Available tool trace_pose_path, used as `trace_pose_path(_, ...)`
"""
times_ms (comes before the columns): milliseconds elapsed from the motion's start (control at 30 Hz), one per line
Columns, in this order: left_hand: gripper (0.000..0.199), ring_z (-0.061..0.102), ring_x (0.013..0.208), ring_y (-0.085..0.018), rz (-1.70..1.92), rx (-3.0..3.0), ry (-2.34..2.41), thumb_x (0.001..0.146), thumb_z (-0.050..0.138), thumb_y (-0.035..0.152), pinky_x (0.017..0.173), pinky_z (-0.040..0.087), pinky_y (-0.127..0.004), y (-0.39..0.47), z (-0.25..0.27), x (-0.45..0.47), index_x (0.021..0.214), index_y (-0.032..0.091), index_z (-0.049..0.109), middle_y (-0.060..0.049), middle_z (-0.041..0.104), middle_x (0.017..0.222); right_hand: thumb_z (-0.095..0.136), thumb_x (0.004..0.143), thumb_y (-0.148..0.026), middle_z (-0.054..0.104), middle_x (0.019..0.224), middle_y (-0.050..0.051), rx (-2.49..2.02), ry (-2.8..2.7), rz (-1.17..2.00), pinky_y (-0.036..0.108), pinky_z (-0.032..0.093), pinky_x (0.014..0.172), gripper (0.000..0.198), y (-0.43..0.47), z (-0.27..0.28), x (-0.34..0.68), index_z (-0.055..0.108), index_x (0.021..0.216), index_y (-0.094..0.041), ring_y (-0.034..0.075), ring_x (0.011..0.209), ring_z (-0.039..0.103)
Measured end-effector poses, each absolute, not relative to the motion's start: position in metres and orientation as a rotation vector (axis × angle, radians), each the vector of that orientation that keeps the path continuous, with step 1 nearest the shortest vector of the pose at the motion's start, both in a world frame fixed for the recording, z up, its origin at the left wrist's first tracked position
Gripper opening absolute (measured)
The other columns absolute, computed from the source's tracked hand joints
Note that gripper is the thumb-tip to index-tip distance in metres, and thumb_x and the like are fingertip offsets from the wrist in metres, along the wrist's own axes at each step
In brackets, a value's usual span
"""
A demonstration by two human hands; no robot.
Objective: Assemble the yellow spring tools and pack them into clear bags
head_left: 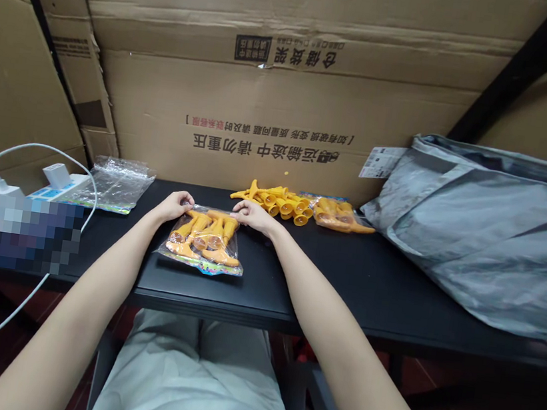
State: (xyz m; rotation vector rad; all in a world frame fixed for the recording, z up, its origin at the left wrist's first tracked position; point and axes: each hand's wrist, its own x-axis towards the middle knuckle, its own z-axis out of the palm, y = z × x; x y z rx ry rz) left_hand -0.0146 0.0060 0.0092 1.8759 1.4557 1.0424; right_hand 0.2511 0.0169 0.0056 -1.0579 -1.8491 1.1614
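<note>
Pinching the far edge of a clear plastic bag [206,240], my left hand [176,205] and right hand [254,216] mark its two far corners as I look in through the head camera over a black table [338,287]. The bag, filled with orange-yellow horn-shaped plastic pieces [217,232], lies between the hands and extends toward the pale trousers [195,376], its multicolored header strip [212,268] nearest the table's front edge. Both hands are closed at the fingertips on the film, the left at one corner, the right at the other; whether the bag's underside rests fully on the tabletop, I cannot tell. Just beyond the right hand sits a heap of loose yellow pieces [281,205], with a second filled bag [337,215] beside it and a gray fabric bag [495,241] farther right. To the left of the left hand, flat clear packets [118,178] lie near a power strip [71,186] and a white charger [9,192] trailing a white cable [34,145]. Printed cardboard [267,103] walls the back.
</note>
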Motion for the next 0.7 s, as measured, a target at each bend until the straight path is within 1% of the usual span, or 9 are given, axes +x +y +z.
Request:
trace_pose_path(67, 0.003, 0.051, 0.059, -0.011, 1.062, 1.939, 1.473, 0.069, 0.059, 0.013, 0.061, 0.042, -0.025, 0.006, 0.01, -0.011, 0.07, 0.016, 0.06, 0.002, 0.057, 0.065, 0.076, 0.063, -0.04, 0.051, 0.055, -0.006, -1.059, -1.896, 1.21, 0.022, 0.034, 0.049, 0.037, 0.014, 0.011, 0.255, 0.057, 0.085, -0.017, 0.008, 0.049, 0.044)
trace_pose_path(100, 0.005, 0.051, 0.06, -0.011, 1.082, 1.978, 1.479, 0.071, 0.057, 0.013, 0.062, 0.042, -0.026, 0.006, 0.01, -0.009, 0.071, 0.016, 0.061, 0.001, 0.057, 0.067, 0.075, 0.064, -0.042, 0.053, 0.057, -0.004, -1.06, -1.932, 1.222, 0.022, 0.035, 0.049, 0.037, 0.013, 0.013, 0.256, 0.059, 0.086, -0.016, 0.008, 0.05, 0.045)
trace_pose_path(167, 0.011, 0.052, 0.063, -0.012, 1.138, 2.075, 1.48, 0.072, 0.053, 0.01, 0.064, 0.043, -0.026, 0.005, 0.01, -0.005, 0.071, 0.016, 0.063, 0.0, 0.057, 0.071, 0.073, 0.066, -0.047, 0.056, 0.061, -0.002, -1.072, -2.003, 1.219, 0.023, 0.035, 0.049, 0.037, 0.011, 0.018, 0.258, 0.063, 0.082, -0.015, 0.009, 0.053, 0.047)
trace_pose_path(267, 0.017, 0.055, 0.071, -0.013, 1.22, 2.252, 1.403, 0.073, 0.049, 0.007, 0.069, 0.045, -0.027, 0.004, 0.011, 0.003, 0.069, 0.016, 0.063, -0.002, 0.057, 0.078, 0.068, 0.069, -0.057, 0.055, 0.063, 0.001, -1.115, -2.059, 1.165, 0.023, 0.034, 0.048, 0.042, 0.008, 0.021, 0.256, 0.062, 0.072, -0.015, 0.009, 0.055, 0.048)
trace_pose_path(400, 0.02, 0.055, 0.077, -0.014, 1.272, 2.431, 1.255, 0.08, 0.045, 0.01, 0.073, 0.046, -0.026, 0.0, 0.013, 0.014, 0.071, 0.017, 0.061, -0.003, 0.056, 0.081, 0.062, 0.071, -0.065, 0.052, 0.061, -0.001, -1.145, -2.042, 1.16, 0.023, 0.036, 0.047, 0.049, 0.005, 0.024, 0.251, 0.061, 0.069, -0.016, 0.009, 0.052, 0.046)
trace_pose_path(500, 0.022, 0.054, 0.078, -0.013, 1.292, 2.513, 1.21, 0.082, 0.042, 0.009, 0.072, 0.045, -0.025, -0.002, 0.013, 0.021, 0.074, 0.017, 0.06, -0.003, 0.054, 0.083, 0.06, 0.072, -0.067, 0.048, 0.056, -0.002, -1.162, -2.023, 1.136, 0.023, 0.036, 0.047, 0.051, 0.004, 0.026, 0.251, 0.059, 0.063, -0.016, 0.008, 0.049, 0.044)
trace_pose_path(567, 0.023, 0.054, 0.078, -0.013, 1.296, 2.548, 1.196, 0.082, 0.04, 0.007, 0.072, 0.044, -0.024, -0.004, 0.012, 0.024, 0.076, 0.018, 0.06, -0.002, 0.053, 0.084, 0.062, 0.071, -0.066, 0.052, 0.057, 0.0, -1.192, -1.979, 1.076, 0.023, 0.038, 0.048, 0.051, 0.006, 0.026, 0.253, 0.061, 0.062, -0.015, 0.009, 0.05, 0.046)
trace_pose_path(633, 0.024, 0.053, 0.078, -0.012, 1.296, 2.567, 1.185, 0.082, 0.039, 0.006, 0.072, 0.044, -0.024, -0.004, 0.011, 0.026, 0.078, 0.018, 0.06, -0.002, 0.052, 0.084, 0.064, 0.071, -0.064, 0.058, 0.063, 0.003, -1.195, -1.921, 1.036, 0.024, 0.04, 0.05, 0.05, 0.008, 0.026, 0.253, 0.065, 0.067, -0.014, 0.01, 0.053, 0.049)
trace_pose_path(700, 0.024, 0.052, 0.078, -0.012, 1.296, 2.566, 1.185, 0.082, 0.038, 0.006, 0.072, 0.044, -0.024, -0.005, 0.011, 0.027, 0.078, 0.018, 0.06, -0.002, 0.051, 0.084, 0.065, 0.07, -0.062, 0.061, 0.067, 0.004, -1.166, -1.891, 1.034, 0.024, 0.041, 0.05, 0.049, 0.009, 0.024, 0.252, 0.067, 0.071, -0.013, 0.01, 0.055, 0.051)
